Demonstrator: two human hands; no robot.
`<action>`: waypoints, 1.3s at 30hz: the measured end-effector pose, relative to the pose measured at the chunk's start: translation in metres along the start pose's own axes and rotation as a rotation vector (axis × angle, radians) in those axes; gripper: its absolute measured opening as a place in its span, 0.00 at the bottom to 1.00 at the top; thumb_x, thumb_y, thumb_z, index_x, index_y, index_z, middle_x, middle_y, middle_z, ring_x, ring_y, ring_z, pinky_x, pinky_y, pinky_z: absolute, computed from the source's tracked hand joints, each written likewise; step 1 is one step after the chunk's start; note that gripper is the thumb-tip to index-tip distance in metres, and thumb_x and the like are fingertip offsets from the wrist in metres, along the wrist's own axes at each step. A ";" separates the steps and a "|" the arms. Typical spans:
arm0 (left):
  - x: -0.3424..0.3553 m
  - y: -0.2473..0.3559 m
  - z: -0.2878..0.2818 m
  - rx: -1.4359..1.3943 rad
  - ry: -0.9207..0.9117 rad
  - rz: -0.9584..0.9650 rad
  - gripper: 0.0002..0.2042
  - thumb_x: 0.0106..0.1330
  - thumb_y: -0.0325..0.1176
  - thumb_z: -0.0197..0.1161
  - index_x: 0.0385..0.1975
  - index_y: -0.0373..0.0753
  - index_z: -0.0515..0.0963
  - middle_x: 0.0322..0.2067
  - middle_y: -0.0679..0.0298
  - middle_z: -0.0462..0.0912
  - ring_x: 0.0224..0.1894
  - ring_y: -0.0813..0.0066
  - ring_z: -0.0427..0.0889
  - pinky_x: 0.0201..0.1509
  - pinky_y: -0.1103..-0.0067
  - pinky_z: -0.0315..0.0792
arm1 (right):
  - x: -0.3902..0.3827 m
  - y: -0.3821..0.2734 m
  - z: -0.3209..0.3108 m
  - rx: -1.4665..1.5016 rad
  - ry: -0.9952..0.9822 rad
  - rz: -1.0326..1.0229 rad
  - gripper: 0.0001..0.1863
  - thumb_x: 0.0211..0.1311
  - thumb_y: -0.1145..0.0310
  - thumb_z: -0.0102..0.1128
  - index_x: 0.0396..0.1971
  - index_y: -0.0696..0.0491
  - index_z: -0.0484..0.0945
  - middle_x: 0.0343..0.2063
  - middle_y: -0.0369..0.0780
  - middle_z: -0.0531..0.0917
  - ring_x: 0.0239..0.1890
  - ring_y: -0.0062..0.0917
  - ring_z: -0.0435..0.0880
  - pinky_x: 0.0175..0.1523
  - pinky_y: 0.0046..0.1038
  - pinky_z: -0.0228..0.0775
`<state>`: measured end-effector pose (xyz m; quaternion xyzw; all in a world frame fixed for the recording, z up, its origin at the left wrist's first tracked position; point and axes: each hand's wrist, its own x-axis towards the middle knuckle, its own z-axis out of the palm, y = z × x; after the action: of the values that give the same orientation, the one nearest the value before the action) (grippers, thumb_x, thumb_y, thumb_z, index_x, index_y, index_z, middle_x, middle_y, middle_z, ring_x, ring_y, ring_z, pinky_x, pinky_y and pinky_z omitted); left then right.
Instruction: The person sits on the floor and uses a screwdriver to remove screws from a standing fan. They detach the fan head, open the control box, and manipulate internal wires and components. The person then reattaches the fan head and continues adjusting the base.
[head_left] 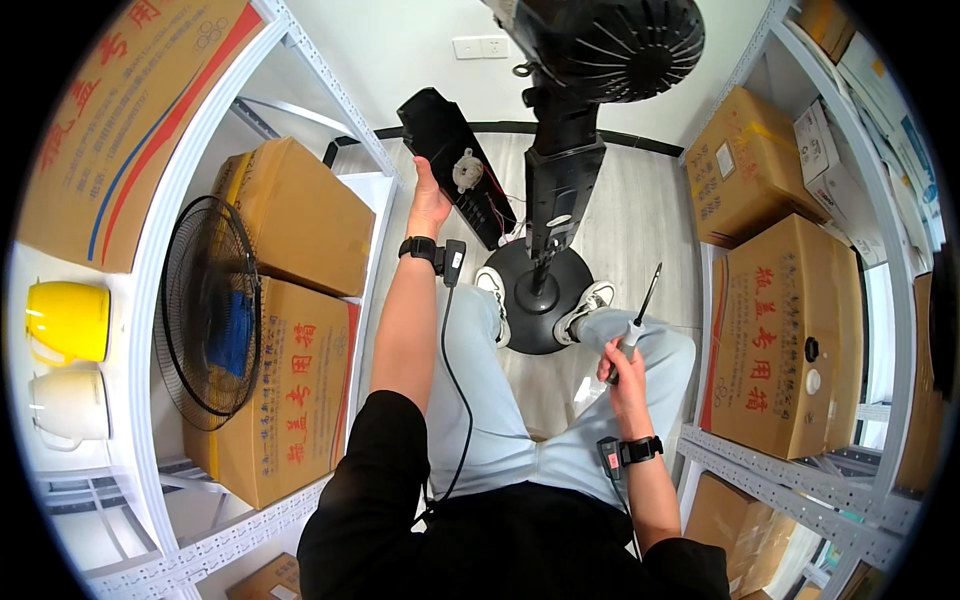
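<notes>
The left hand grips a long black panel by its left edge, thumb against the rim; the fingers behind are hidden. The panel tilts beside the black fan stand, its inner side showing a round pale part and thin wires near the stand. The right hand is closed around the grey handle of a screwdriver, its shaft pointing up and away, well apart from the stand. The stand's round base rests on the floor between two shoes, short of the floor's far edge along the wall. A wire fan grille stands at the left rack's inner side, before cardboard boxes. A yellow cup and a white cup are farther left.
</notes>
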<state>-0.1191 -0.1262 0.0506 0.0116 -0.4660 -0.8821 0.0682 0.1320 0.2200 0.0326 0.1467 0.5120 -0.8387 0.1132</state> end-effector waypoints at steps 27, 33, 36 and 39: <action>-0.160 -0.022 -0.014 -0.541 0.125 -0.283 0.36 0.61 0.67 0.47 0.50 0.36 0.71 0.44 0.52 0.79 0.46 0.55 0.80 0.52 0.60 0.74 | -0.036 0.001 0.036 -0.735 -0.219 -0.117 0.25 0.58 0.71 0.59 0.56 0.51 0.64 0.31 0.36 0.80 0.29 0.19 0.79 0.35 0.23 0.71; -0.161 -0.030 -0.011 -0.456 0.050 -0.303 0.44 0.57 0.74 0.40 0.52 0.33 0.71 0.46 0.49 0.78 0.48 0.50 0.79 0.50 0.58 0.76 | -0.039 -0.008 0.043 -0.728 -0.269 -0.256 0.26 0.56 0.73 0.62 0.56 0.50 0.68 0.39 0.38 0.80 0.43 0.22 0.79 0.49 0.24 0.69; -0.160 -0.031 -0.007 -0.475 0.042 -0.340 0.47 0.56 0.76 0.39 0.53 0.33 0.70 0.48 0.46 0.77 0.50 0.47 0.77 0.51 0.55 0.75 | -0.038 -0.015 0.051 -0.758 -0.257 -0.330 0.26 0.55 0.72 0.63 0.56 0.51 0.71 0.41 0.38 0.80 0.44 0.22 0.78 0.50 0.24 0.69; -0.161 -0.031 -0.007 -0.506 0.024 -0.344 0.47 0.55 0.76 0.38 0.53 0.32 0.71 0.48 0.46 0.77 0.51 0.45 0.77 0.49 0.51 0.74 | -0.037 -0.022 0.061 -0.729 -0.239 -0.319 0.24 0.55 0.72 0.64 0.54 0.53 0.73 0.42 0.38 0.81 0.45 0.20 0.78 0.50 0.23 0.69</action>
<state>0.0372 -0.0933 0.0141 0.0837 -0.2220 -0.9685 -0.0760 0.1508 0.1772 0.0905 -0.0826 0.7750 -0.6208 0.0853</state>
